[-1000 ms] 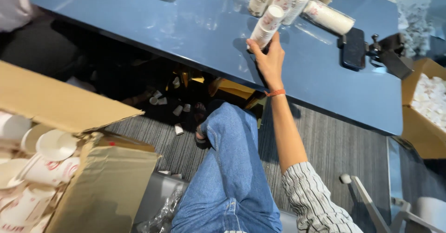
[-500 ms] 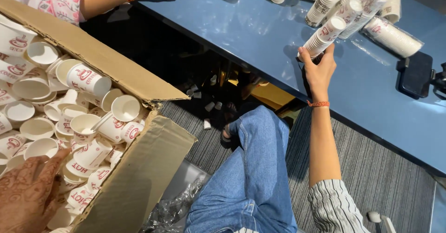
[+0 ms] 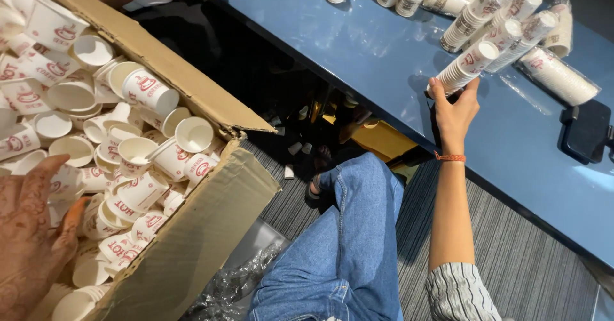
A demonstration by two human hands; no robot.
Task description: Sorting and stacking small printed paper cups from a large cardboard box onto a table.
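right hand [image 3: 455,110], right of centre, remains closed around a nested stack of white paper cups with red print [image 3: 464,68] on the blue table [image 3: 384,52]. the view has swung left, so the brown cardboard box of loose cups [image 3: 211,199] now fills the left side. left hand [image 3: 32,244], lower left, half open over the cups, holding nothing.

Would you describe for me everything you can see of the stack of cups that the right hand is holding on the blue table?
The stack of cups is a long sleeve of small white paper cups nested together, with red print on the outermost one. It lies tilted on the blue table, open end pointing up and right, beside similar stacks. The right hand grips its lower end, fingers around it. It looks intact and uncrushed.
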